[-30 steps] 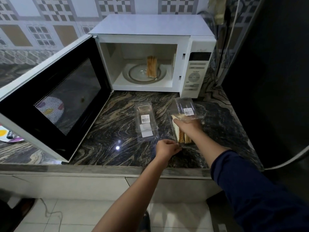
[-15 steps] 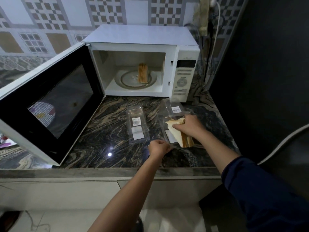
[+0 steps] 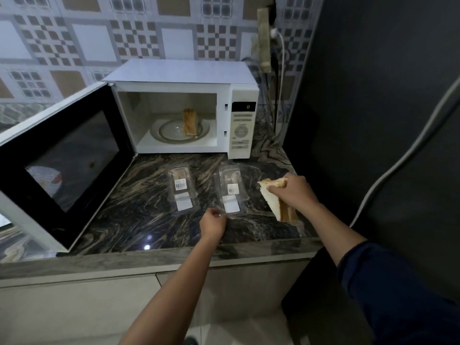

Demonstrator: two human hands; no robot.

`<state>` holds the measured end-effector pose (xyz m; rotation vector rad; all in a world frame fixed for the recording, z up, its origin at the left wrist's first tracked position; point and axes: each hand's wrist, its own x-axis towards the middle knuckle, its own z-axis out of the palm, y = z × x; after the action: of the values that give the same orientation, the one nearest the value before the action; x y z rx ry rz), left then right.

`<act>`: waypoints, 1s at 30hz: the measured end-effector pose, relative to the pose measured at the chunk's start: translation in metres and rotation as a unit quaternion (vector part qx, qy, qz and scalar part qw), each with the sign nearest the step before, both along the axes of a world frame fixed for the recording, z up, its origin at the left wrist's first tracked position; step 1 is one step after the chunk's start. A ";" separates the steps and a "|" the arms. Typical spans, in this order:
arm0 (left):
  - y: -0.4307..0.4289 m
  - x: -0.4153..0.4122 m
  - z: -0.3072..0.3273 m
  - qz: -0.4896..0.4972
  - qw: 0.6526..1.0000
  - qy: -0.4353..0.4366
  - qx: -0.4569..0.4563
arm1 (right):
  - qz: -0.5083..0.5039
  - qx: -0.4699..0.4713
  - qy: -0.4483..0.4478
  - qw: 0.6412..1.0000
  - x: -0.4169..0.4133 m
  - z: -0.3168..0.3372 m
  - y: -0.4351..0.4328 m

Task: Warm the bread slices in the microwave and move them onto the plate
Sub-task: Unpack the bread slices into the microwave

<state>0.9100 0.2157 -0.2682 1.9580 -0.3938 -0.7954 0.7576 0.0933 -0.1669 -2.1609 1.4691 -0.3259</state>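
head view, looking down on the marbled worktop [image 3: 139, 215]. the white microwave [image 3: 179, 73] sits at the back, its door [image 3: 62, 160] swung wide open to the left. inside, a bread stack [image 3: 190, 122] stands on edge on the glass turntable [image 3: 166, 133], a little right of centre. the display on the control panel [image 3: 242, 128] reads zero.

out front, two clear packs lie flat side by side, each with a barcode label: the left clear pack [image 3: 180, 191] and the right clear pack [image 3: 230, 192], a strip of worktop between them. the left hand [image 3: 212, 224] is down at the near edge of the right clear pack, grip clenched, fingers curled in and pinching the pack's rim.

the right hand [image 3: 292, 192] is just right of that pack, grip wrapped over the held bread slices [image 3: 271, 201]. white face showing, brown crusts at the lower end. whether that lower end touches the worktop, can't tell. a dark blue sleeve [image 3: 398, 295] covers the right upper arm. patterned tiled wall [image 3: 99, 46] behind it all.
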 end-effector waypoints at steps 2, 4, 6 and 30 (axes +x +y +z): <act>0.007 -0.005 -0.001 -0.046 0.997 -0.059 0.011 | -0.006 -0.015 -0.010 1.000 0.000 0.006 0.002; 0.021 -0.006 -0.005 -0.111 0.976 -0.175 0.061 | -0.007 -0.032 -0.021 0.999 0.004 0.013 0.002; 0.042 -0.003 -0.013 -0.162 0.941 -0.276 0.108 | -0.006 -0.053 -0.032 0.998 0.010 0.020 0.002; 0.077 0.197 -0.034 -0.148 0.876 -0.381 0.255 | 0.075 -0.083 -0.086 0.990 0.280 0.046 -0.019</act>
<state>1.1065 0.2926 -0.3020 2.7260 -1.0559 -0.2694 1.0377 0.0739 -0.1205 -2.2928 1.2152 -0.5824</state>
